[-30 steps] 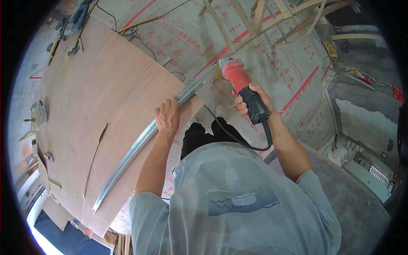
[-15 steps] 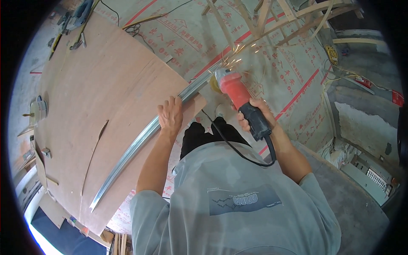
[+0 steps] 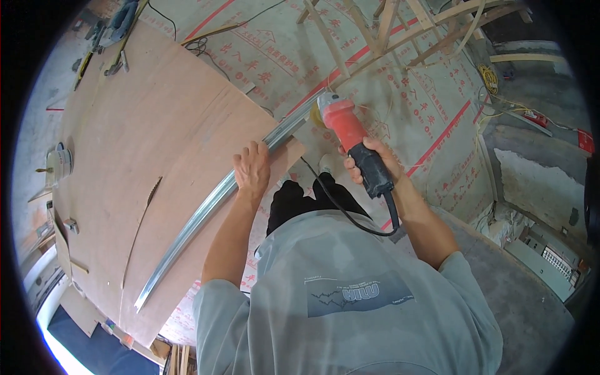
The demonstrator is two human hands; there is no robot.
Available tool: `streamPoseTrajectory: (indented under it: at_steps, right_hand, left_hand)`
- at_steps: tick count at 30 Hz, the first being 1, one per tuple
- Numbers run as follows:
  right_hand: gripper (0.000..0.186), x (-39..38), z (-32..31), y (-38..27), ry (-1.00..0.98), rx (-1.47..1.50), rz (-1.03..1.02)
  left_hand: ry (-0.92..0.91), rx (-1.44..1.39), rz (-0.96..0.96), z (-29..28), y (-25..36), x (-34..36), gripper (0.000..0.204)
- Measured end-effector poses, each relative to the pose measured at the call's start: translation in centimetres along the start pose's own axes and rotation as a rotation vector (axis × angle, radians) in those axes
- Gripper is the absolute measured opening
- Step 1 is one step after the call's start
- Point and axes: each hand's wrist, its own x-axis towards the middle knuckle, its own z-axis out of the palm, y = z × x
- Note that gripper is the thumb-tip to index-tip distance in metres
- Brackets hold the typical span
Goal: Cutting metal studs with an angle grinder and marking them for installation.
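A long silvery metal channel (image 3: 187, 235) lies slantwise across a plywood sheet (image 3: 169, 119), its far end sticking out past the sheet's corner. My left hand (image 3: 252, 169) grips it near that corner, fingers curled over the far side. In my right hand (image 3: 374, 164) is a red and black angle grinder (image 3: 345, 128), held by its black rear body. The grinder's yellowish disc is beside the channel's overhanging part; whether they touch I cannot tell. A black cord runs from its rear and loops back across in front of me.
Wooden framing (image 3: 387, 37) stands beyond the channel's end. Over the floor lies printed protective sheeting (image 3: 281, 56). A thin dark strip (image 3: 147, 209) rests on the plywood, with tools (image 3: 119, 31) at its far left edge. A yellow cable coil (image 3: 489, 80) is at the right.
The sparks at the grinder's head have gone. The grinder and my right hand have shifted slightly left. My left hand keeps its hold on the channel.
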Motion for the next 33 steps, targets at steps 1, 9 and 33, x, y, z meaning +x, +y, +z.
streamPoseTrajectory:
  at_steps: [1,9,33]
  right_hand:
    - [0.056,-0.2,0.0,0.3,0.000,0.003,0.001]
    - [0.051,-2.3,0.1,1.5,0.056,-0.120,-0.033]
    - [0.027,14.1,12.1,9.7,0.719,-0.276,-0.825]
  left_hand:
    - [-0.012,0.002,-0.003,0.0,-0.1,0.0,0.007]
    - [-0.080,-0.087,-0.028,-0.4,-1.6,0.9,0.015]
    - [-0.216,-0.771,0.129,4.5,-11.6,0.1,0.038]
